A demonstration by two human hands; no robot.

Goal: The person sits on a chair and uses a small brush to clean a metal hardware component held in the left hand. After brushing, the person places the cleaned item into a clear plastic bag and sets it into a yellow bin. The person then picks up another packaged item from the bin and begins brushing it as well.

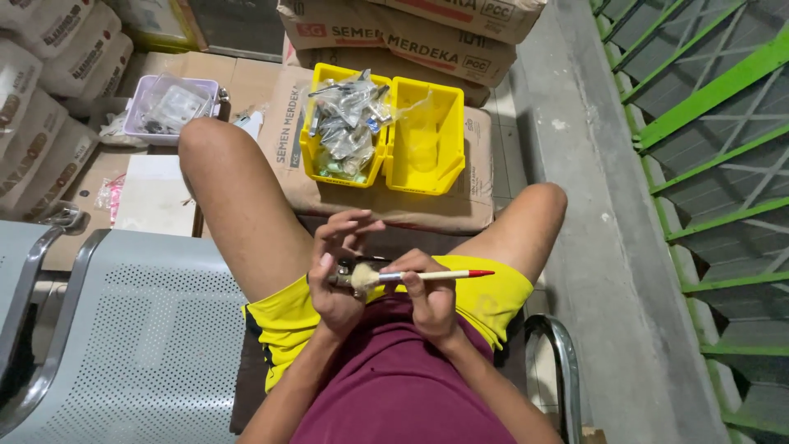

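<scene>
Right, down in the lap both hands meet. The left hand (333,275) cradles a small dark metal part (355,265), thumb and palm closed around it while the upper fingers (349,224) lift away, spread loosely. The right hand (429,298) pinches a paintbrush (427,275) between thumb and curled fingers, closed firmly on the pale handle. The brush lies almost level, its red tip pointing out to the person's right, its pale bristles pressed against the part just beside the left palm. What the part is exactly, I cannot tell; the fingers hide most of it.

Both hands hover above yellow shorts (493,300) and a maroon shirt (403,386), with bare knees spread to either side. The person sits on a grey perforated metal bench (140,329).

Ahead of the knees, two yellow bins (431,156) stand side by side, touching, on a brown paper sack (394,210). The left-hand bin is heaped with clear plastic bags of small metal bits (345,123); the right-hand bin holds a clear bag and little else. More sacks are stacked behind. Off to the left, well apart, a pale purple tray (144,103) holds more clear bags. To the right runs a concrete ledge (592,205) and a green metal railing (715,99).
</scene>
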